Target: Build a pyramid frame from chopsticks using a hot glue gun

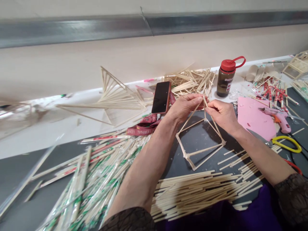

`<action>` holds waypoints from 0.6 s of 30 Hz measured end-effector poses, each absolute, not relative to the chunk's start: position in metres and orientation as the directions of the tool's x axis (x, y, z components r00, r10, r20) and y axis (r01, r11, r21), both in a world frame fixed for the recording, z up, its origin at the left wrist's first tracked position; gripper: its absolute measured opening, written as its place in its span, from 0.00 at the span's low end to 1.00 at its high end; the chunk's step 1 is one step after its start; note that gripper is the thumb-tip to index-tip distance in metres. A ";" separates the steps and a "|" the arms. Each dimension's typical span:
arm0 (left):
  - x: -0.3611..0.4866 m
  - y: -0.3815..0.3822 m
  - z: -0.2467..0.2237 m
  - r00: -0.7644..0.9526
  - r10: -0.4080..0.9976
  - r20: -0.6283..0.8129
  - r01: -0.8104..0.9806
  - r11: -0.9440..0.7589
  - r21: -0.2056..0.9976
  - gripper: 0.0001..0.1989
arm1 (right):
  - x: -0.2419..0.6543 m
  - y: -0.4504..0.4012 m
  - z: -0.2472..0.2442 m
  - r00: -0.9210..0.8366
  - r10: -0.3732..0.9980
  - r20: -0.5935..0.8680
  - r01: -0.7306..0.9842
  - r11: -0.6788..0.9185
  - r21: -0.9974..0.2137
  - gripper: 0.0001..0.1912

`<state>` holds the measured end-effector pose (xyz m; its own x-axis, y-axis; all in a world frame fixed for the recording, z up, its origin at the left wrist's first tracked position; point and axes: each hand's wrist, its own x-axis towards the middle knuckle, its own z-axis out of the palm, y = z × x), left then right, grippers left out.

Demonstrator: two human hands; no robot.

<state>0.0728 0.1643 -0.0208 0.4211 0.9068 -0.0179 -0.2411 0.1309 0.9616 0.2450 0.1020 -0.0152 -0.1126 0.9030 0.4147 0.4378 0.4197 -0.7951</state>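
Observation:
A small frame of joined wooden chopsticks (204,149) stands on the dark mat, its slanting sticks rising to a peak. At that peak my left hand (189,104) pinches the stick ends between thumb and fingers. My right hand (221,114) grips a slanting stick just to the right of the peak, fingers closed. The exact joint is partly hidden by my fingertips. Below the frame, many loose bare chopsticks (192,195) lie side by side close to me.
Wrapped chopsticks (96,179) are heaped at left. A phone (161,97), lanyard (144,125) and fan-shaped stick structure (120,96) lie behind. A red-capped bottle (226,78) stands at back. At right are a pink sheet (255,117), pink glue gun (281,118) and yellow-handled scissors (288,142).

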 end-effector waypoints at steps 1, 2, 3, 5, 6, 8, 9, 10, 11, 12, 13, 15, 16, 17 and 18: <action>0.073 0.164 -0.021 0.422 0.906 -0.012 -0.243 0.126 0.962 0.25 | 0.245 0.102 -0.015 -0.113 0.900 0.422 0.435 0.426 -0.793 0.10; 0.073 0.164 -0.021 0.423 0.906 -0.007 -0.246 0.122 0.962 0.25 | 0.245 0.102 -0.015 -0.114 0.899 0.423 0.436 0.428 -0.792 0.10; 0.073 0.164 -0.021 0.422 0.906 -0.004 -0.248 0.120 0.961 0.25 | 0.245 0.102 -0.014 -0.116 0.901 0.418 0.441 0.424 -0.791 0.10; 0.073 0.164 -0.021 0.419 0.908 -0.004 -0.247 0.118 0.962 0.24 | 0.245 0.102 -0.013 -0.115 0.910 0.399 0.458 0.405 -0.792 0.09; 0.073 0.164 -0.021 0.419 0.908 -0.004 -0.243 0.117 0.963 0.25 | 0.244 0.102 -0.013 -0.114 0.914 0.390 0.463 0.397 -0.793 0.09; 0.073 0.164 -0.021 0.417 0.909 0.003 -0.237 0.105 0.966 0.25 | 0.244 0.102 -0.012 -0.116 0.916 0.385 0.461 0.393 -0.796 0.08; 0.073 0.164 -0.021 0.418 0.908 0.007 -0.234 0.100 0.967 0.25 | 0.244 0.102 -0.012 -0.118 0.913 0.390 0.454 0.399 -0.797 0.09; 0.073 0.164 -0.021 0.419 0.908 0.011 -0.231 0.095 0.968 0.26 | 0.244 0.102 -0.011 -0.120 0.910 0.396 0.445 0.406 -0.798 0.09; 0.072 0.164 -0.021 0.420 0.908 0.011 -0.227 0.093 0.969 0.26 | 0.244 0.102 -0.011 -0.124 0.908 0.400 0.438 0.412 -0.799 0.09; 0.072 0.164 -0.021 0.420 0.907 0.010 -0.224 0.093 0.970 0.26 | 0.245 0.102 -0.011 -0.127 0.907 0.401 0.432 0.414 -0.801 0.09; 0.072 0.164 -0.022 0.419 0.908 0.008 -0.221 0.094 0.971 0.26 | 0.245 0.102 -0.010 -0.130 0.909 0.395 0.429 0.411 -0.804 0.09; 0.072 0.165 -0.024 0.412 0.911 0.007 -0.220 0.092 0.971 0.26 | 0.247 0.101 -0.009 -0.142 0.920 0.366 0.434 0.390 -0.812 0.08; 0.072 0.165 -0.024 0.409 0.913 0.006 -0.219 0.092 0.971 0.27 | 0.248 0.101 -0.008 -0.151 0.926 0.346 0.440 0.376 -0.815 0.08; 0.072 0.165 -0.025 0.406 0.914 0.004 -0.215 0.092 0.972 0.27 | 0.249 0.101 -0.006 -0.159 0.932 0.327 0.447 0.363 -0.817 0.08; 0.072 0.165 -0.026 0.403 0.915 0.000 -0.207 0.092 0.974 0.28 | 0.250 0.101 -0.005 -0.168 0.936 0.311 0.455 0.353 -0.817 0.08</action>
